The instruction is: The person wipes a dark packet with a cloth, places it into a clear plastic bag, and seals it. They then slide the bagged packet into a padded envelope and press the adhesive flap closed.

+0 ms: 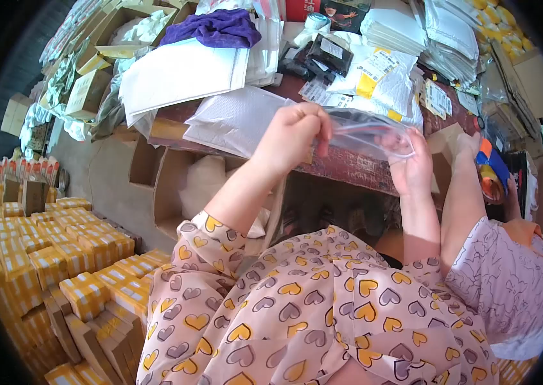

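A clear plastic zip bag (pixel 367 131) with a red line along it is stretched between my two hands, above the front edge of the table. My left hand (pixel 292 136) is closed in a pinch on the bag's left end. At the other end, my right hand (pixel 411 163) grips the bag between thumb and fingers, some of them seen through the plastic. Just behind the bag lie white padded mailers with yellow labels (pixel 377 74). A flat white bubble mailer (pixel 239 119) rests on the table beside my left hand.
Black wrapped packages (pixel 329 54) and a purple cloth (pixel 212 29) sit farther back on the table. A co-worker's arm (pixel 467 179) is close on my right, near a tape dispenser (pixel 493 170). Stacked yellow-taped boxes (pixel 46 256) fill the floor at left; an open carton (pixel 172 186) stands below the table.
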